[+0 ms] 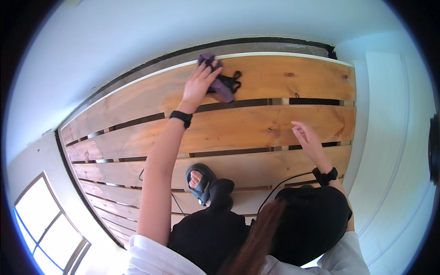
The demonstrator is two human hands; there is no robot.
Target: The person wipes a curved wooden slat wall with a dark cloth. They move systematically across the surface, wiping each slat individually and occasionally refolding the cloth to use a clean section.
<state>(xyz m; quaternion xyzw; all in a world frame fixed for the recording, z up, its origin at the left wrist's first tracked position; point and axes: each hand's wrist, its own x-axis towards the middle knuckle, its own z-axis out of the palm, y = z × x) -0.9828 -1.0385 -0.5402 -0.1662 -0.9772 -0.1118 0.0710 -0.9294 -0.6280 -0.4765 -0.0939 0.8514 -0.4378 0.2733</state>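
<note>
My left hand (202,80) presses a purple and black cloth (225,91) onto the far slat (259,75) of a wooden slatted platform. The cloth is bunched under my fingers. Its upper end reaches over the white edge strip, and black loops stick out at its right. My right hand (308,139) hovers over the right part of the second slat (227,125), holding nothing, with its fingers loosely bent. Around each wrist sits a black band. The wood looks orange-brown at the centre and right, paler towards the left.
My sandalled foot (196,182) rests on the slats, close to my black-clad knees. A black cable (280,184) runs from the right wristband. Dark gaps separate the slats. Walls border the platform, with a white panel (385,137) at right and a window (51,223) at lower left.
</note>
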